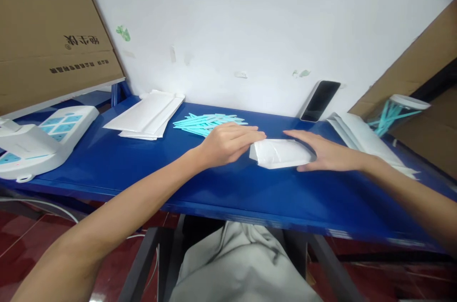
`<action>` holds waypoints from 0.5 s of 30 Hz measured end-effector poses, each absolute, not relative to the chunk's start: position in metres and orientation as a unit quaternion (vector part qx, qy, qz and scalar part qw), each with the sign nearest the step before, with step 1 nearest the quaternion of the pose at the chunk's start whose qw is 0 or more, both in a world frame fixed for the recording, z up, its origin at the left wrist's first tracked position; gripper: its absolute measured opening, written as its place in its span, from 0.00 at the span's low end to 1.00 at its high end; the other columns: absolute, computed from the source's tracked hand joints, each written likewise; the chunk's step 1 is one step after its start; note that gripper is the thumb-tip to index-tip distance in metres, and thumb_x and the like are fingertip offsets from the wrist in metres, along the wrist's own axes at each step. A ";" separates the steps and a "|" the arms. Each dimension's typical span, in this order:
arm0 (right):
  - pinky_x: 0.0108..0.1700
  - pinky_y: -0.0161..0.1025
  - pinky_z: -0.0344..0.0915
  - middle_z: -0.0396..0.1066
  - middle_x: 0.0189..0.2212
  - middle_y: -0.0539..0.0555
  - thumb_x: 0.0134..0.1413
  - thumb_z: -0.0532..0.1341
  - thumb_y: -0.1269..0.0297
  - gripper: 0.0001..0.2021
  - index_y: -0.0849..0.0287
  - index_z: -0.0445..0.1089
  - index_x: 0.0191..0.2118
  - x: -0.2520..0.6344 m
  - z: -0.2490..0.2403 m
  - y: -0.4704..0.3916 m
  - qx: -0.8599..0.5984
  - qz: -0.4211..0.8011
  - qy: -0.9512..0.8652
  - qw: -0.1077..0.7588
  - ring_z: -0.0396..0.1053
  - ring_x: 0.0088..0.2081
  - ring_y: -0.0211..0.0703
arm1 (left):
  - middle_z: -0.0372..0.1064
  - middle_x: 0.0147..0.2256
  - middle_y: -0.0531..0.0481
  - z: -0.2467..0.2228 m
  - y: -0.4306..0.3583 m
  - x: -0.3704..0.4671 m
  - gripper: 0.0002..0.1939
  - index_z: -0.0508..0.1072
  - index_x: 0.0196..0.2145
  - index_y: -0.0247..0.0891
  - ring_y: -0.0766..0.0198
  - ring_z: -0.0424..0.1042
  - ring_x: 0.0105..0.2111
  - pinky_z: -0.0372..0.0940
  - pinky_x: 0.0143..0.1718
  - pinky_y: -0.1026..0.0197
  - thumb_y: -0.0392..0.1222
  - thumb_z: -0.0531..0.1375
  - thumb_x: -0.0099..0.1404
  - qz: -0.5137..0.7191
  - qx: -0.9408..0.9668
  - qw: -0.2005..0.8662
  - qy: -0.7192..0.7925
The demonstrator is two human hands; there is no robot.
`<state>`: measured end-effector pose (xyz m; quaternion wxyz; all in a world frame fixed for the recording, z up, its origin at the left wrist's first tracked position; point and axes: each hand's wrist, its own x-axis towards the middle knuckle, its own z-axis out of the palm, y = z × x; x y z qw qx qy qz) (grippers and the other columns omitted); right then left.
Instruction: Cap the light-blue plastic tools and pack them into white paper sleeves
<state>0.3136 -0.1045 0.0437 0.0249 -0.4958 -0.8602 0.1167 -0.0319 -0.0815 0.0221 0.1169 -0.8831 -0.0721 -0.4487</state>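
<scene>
A small white paper envelope (282,153) lies on the blue tabletop in front of me, its surface creased. The fingers of my left hand (230,144) are pressed together at its upper left corner; the thumb is mostly hidden. My right hand (321,151) curves around the right end with thumb and fingers spread apart. Its thumb is by the lower edge, and its fingertips reach past the upper edge. Just behind my left hand is a loose pile of light turquoise sticks (200,123). To the left of that pile rests a stack of flat white envelopes (148,114).
A phone (320,100) leans against the white wall (257,21). At right, more white envelopes (364,137) lie beside a clear tub (409,102) of turquoise sticks. A white power strip (71,125) occupies the left end. Cardboard (46,11) rises behind it.
</scene>
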 end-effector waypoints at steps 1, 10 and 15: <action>0.67 0.64 0.55 0.56 0.70 0.61 0.49 0.68 0.39 0.50 0.49 0.51 0.73 0.310 0.045 -0.102 -0.493 0.147 -0.857 0.021 0.57 0.68 0.69 | 0.80 0.49 0.48 0.021 -0.080 -0.032 0.17 0.74 0.55 0.43 0.60 0.78 0.53 0.74 0.50 0.55 0.33 0.54 0.74 -0.451 -0.883 0.108 -0.077; 0.47 0.48 0.68 0.74 0.52 0.57 0.56 0.62 0.41 0.26 0.53 0.66 0.53 0.257 0.066 -0.073 -0.508 0.158 -0.840 0.109 0.72 0.48 0.57 | 0.80 0.47 0.44 0.022 -0.038 -0.062 0.16 0.79 0.48 0.36 0.60 0.78 0.49 0.70 0.53 0.58 0.43 0.52 0.75 -0.577 -0.757 -0.038 -0.305; 0.39 0.44 0.65 0.76 0.40 0.55 0.54 0.61 0.44 0.24 0.52 0.64 0.51 0.216 0.100 -0.048 -0.511 0.062 -0.853 0.083 0.72 0.38 0.53 | 0.78 0.51 0.43 0.011 -0.001 -0.118 0.22 0.77 0.52 0.36 0.53 0.75 0.52 0.64 0.57 0.54 0.48 0.48 0.75 -0.478 -0.734 -0.022 -0.482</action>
